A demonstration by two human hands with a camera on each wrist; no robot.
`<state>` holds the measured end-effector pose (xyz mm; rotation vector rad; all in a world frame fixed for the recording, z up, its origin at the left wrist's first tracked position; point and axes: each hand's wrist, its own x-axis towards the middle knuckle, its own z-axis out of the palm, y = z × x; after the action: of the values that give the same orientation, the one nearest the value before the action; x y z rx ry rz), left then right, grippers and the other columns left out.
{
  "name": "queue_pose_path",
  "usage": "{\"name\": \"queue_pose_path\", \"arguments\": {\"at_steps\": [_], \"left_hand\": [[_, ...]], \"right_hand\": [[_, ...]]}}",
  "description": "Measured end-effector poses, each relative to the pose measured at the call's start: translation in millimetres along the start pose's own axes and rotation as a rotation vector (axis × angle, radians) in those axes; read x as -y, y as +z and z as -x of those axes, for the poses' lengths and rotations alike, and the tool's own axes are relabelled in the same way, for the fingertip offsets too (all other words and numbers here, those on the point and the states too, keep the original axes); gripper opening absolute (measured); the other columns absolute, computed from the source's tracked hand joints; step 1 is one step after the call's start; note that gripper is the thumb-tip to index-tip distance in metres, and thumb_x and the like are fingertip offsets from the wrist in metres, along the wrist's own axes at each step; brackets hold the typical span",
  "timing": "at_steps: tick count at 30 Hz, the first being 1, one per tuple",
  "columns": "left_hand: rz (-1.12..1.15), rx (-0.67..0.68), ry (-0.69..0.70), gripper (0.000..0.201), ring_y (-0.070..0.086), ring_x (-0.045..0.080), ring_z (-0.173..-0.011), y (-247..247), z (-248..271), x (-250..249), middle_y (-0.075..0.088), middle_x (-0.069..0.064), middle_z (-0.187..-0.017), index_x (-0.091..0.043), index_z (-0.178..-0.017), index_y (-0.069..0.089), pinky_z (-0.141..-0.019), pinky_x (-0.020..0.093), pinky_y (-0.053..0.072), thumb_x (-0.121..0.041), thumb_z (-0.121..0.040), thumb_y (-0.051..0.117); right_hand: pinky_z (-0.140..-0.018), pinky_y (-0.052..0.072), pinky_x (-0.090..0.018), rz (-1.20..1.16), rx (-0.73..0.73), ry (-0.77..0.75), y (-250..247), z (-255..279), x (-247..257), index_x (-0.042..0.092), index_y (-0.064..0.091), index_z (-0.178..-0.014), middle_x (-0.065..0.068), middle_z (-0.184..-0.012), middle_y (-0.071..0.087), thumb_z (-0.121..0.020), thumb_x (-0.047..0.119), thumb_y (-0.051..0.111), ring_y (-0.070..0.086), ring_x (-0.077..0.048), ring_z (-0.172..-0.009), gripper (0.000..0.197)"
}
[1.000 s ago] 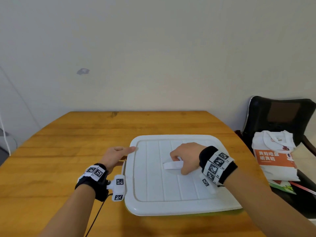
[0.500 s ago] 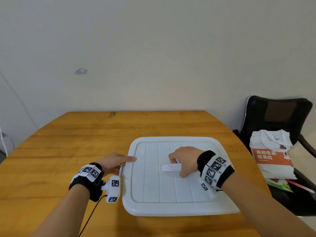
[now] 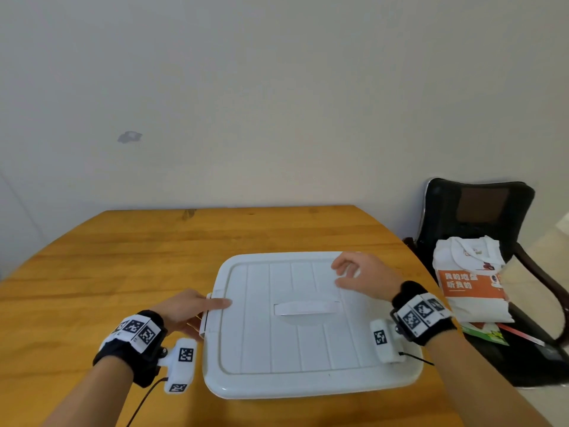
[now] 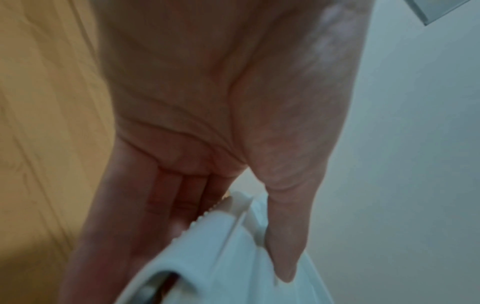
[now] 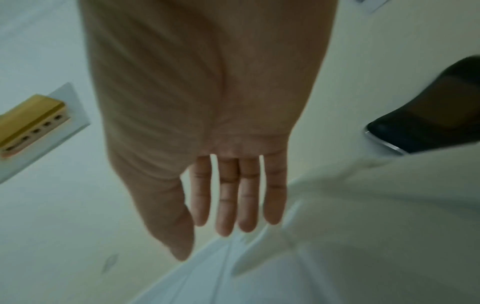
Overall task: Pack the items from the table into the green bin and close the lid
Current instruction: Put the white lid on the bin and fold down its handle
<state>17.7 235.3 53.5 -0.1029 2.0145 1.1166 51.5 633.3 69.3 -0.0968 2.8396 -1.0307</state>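
Observation:
A white lid (image 3: 308, 349) with a flat centre handle (image 3: 306, 308) lies level on the wooden table (image 3: 123, 257); the green bin under it is hidden. My left hand (image 3: 200, 312) is at the lid's left edge. It pinches the white side latch (image 3: 209, 315), thumb on top and fingers underneath. The left wrist view shows the same pinch: left hand (image 4: 233, 242) on the ribbed latch (image 4: 215, 236). My right hand (image 3: 345, 275) hovers over the lid's far right part with relaxed fingers and holds nothing. In the right wrist view the right hand (image 5: 207, 240) is spread above the lid (image 5: 337, 267).
A black chair (image 3: 480, 211) stands off the table's right edge, with a white and orange bag (image 3: 471, 282) on its seat. A plain wall (image 3: 277, 103) rises behind the table. No loose items show on the table.
My right hand has let go of the lid's handle and moved up and to the far right. My left hand has closed onto the side latch, thumb over the lid edge.

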Motion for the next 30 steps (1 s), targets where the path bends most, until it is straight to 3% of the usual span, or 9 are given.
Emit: {"name": "queue_pose_path", "arguments": {"at_steps": [4, 7, 11, 17, 20, 23, 25, 28, 30], "left_hand": [[0.022, -0.025, -0.061, 0.047, 0.076, 0.027, -0.080, 2, -1, -8, 0.079, 0.015, -0.100, 0.002, -0.109, 0.074, -0.063, 0.032, 0.059, -0.039, -0.088, 0.070], [0.031, -0.021, -0.107, 0.042, 0.076, 0.025, -0.072, 4, -3, -16, 0.079, 0.014, -0.094, 0.004, -0.113, 0.071, -0.055, 0.028, 0.057, -0.033, -0.091, 0.068], [0.030, -0.011, -0.137, 0.041, 0.076, 0.027, -0.076, 3, -3, -20, 0.079, 0.016, -0.099, 0.001, -0.115, 0.070, -0.058, 0.031, 0.058, -0.031, -0.090, 0.070], [0.006, -0.067, -0.149, 0.040, 0.073, 0.035, -0.100, 7, 1, -20, 0.077, 0.017, -0.106, 0.001, -0.114, 0.069, -0.086, 0.045, 0.059, -0.030, -0.088, 0.072], [-0.031, -0.101, -0.161, 0.042, 0.074, 0.035, -0.100, 10, 5, -20, 0.078, 0.017, -0.103, 0.001, -0.112, 0.070, -0.094, 0.051, 0.056, -0.032, -0.086, 0.074], [-0.058, -0.136, -0.174, 0.054, 0.074, 0.036, -0.098, 6, -3, -12, 0.078, 0.018, -0.102, 0.002, -0.112, 0.070, -0.094, 0.053, 0.056, -0.039, -0.078, 0.079], [-0.079, -0.149, -0.180, 0.065, 0.074, 0.037, -0.097, 5, -9, -10, 0.078, 0.018, -0.102, 0.002, -0.113, 0.069, -0.093, 0.053, 0.056, -0.044, -0.070, 0.082], [-0.169, -0.203, -0.165, 0.055, 0.073, 0.035, -0.098, 18, 6, -30, 0.076, 0.018, -0.107, 0.003, -0.112, 0.067, -0.090, 0.048, 0.058, -0.045, -0.084, 0.072], [-0.264, -0.250, -0.167, 0.052, 0.072, 0.034, -0.099, 26, 15, -39, 0.073, 0.018, -0.112, 0.002, -0.113, 0.065, -0.089, 0.044, 0.059, -0.046, -0.091, 0.064]], "right_hand": [[-0.077, 0.044, -0.022, 0.040, -0.075, 0.245, -20, 9, -30, 0.021, 0.065, -0.115, 0.002, -0.114, 0.061, -0.082, 0.022, 0.081, 0.057, -0.011, -0.095, 0.037], [-0.092, 0.044, -0.030, 0.144, -0.142, 0.382, -24, 12, -43, 0.016, 0.058, -0.130, -0.002, -0.133, 0.054, -0.076, 0.027, 0.084, 0.052, -0.020, -0.120, 0.061], [-0.098, 0.044, -0.036, 0.036, -0.021, 0.676, -25, 21, -42, 0.004, 0.033, -0.151, -0.013, -0.152, 0.043, -0.083, 0.040, 0.079, 0.046, -0.033, -0.134, 0.089], [-0.061, 0.048, -0.032, -0.109, 0.078, 0.821, -28, 49, -48, 0.004, 0.055, -0.124, -0.012, -0.110, 0.064, -0.084, 0.056, 0.073, 0.062, -0.024, -0.083, 0.068], [-0.059, 0.050, -0.031, -0.116, 0.054, 0.817, -30, 54, -47, 0.004, 0.060, -0.103, -0.011, -0.093, 0.067, -0.081, 0.049, 0.079, 0.063, -0.025, -0.077, 0.053], [-0.077, 0.055, -0.038, -0.052, 0.050, 0.785, -28, 53, -42, 0.006, 0.055, -0.111, -0.014, -0.114, 0.066, -0.084, 0.046, 0.078, 0.065, -0.031, -0.102, 0.053], [-0.075, 0.053, -0.036, -0.009, 0.032, 0.749, -26, 52, -40, 0.010, 0.051, -0.106, -0.011, -0.109, 0.063, -0.086, 0.043, 0.077, 0.063, -0.030, -0.098, 0.046], [-0.064, 0.054, -0.033, 0.059, 0.021, 0.737, -26, 48, -42, 0.006, 0.058, -0.104, -0.010, -0.100, 0.065, -0.082, 0.044, 0.080, 0.063, -0.028, -0.085, 0.049], [-0.076, 0.058, -0.038, 0.092, -0.003, 0.735, -24, 44, -41, 0.005, 0.063, -0.109, -0.011, -0.101, 0.069, -0.080, 0.043, 0.082, 0.067, -0.029, -0.089, 0.052]]}}
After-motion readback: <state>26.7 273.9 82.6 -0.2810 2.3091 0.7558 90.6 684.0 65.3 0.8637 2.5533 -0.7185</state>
